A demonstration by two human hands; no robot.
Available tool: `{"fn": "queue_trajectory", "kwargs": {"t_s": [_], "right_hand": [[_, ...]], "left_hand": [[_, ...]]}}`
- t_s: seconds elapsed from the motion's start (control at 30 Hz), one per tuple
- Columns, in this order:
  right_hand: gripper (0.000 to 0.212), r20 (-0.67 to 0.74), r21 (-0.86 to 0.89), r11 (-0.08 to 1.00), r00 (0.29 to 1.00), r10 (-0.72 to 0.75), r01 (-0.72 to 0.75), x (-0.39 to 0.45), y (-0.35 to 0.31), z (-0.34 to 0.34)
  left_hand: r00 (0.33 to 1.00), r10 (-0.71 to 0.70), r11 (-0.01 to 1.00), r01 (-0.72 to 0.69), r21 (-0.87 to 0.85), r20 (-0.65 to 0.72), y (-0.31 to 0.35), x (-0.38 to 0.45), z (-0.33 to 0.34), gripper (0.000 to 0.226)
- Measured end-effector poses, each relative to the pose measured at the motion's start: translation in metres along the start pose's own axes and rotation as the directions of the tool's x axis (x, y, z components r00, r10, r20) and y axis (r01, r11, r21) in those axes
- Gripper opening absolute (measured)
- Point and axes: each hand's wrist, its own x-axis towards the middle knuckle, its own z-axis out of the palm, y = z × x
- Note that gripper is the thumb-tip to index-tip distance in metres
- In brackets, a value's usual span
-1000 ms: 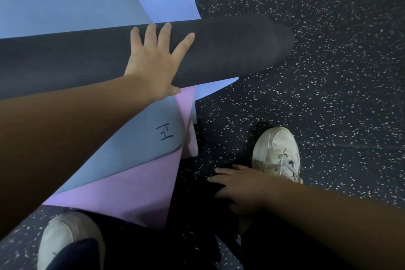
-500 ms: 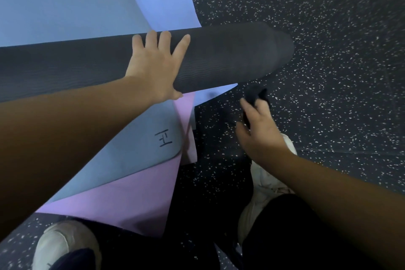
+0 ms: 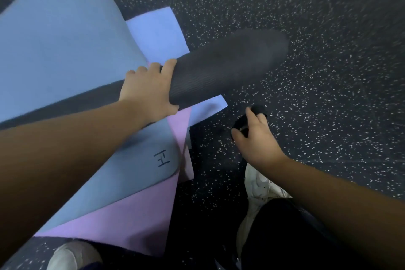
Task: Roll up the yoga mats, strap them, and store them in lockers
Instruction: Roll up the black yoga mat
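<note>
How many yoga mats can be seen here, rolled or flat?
4: a rolled black mat under the left hand, and flat blue, periwinkle and pink mats overlapping beneath. Others may be hidden.

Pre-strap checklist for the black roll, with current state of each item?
1. Rolled black mat fully rolled: ok, it shows as a cylinder lying over the flat mats.
2. Left hand securing the roll: ok, fingers curl over the top and the thumb hooks under the near side.
3. Strap in the right hand: ok, a dark band is pinched in the fingers.
4. Strap opened into a loop: cannot tell, blurred and partly hidden.
5. Right end of the roll free to take the strap: ok, it juts out over bare speckled floor.
6. Roll end flush: cannot tell, motion blur.
</note>
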Motion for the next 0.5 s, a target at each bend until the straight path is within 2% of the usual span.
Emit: {"fn": "queue_trajectory", "kwargs": {"t_s": [0.1, 0.23, 0.43, 0.5], "right_hand": [[0.069, -0.059, 0.038, 0.999, 0.998, -0.031, 0.033, -0.016, -0.030, -0.031], [0.075, -0.170, 0.121, 0.983, 0.979, -0.116, 0.138, -0.051, -0.078, -0.078], [0.083, -0.306, 0.345, 0.904, 0.941, -0.146, 0.253, -0.122, -0.145, -0.147], [0.070, -0.339, 0.434, 0.839, 0.923, -0.185, 0.327, -0.152, -0.167, -0.166]], "left_hand": [[0.999, -0.047, 0.967, 0.041, -0.251, -0.016, -0.001, -0.022, -0.039, 0.092], [0.995, -0.069, 0.859, 0.020, -0.512, -0.076, 0.002, -0.061, -0.104, 0.094], [0.981, -0.073, 0.751, -0.064, -0.657, -0.179, 0.005, -0.140, -0.181, 0.101], [0.979, -0.059, 0.736, -0.089, -0.671, -0.194, 0.007, -0.174, -0.198, 0.101]]}}
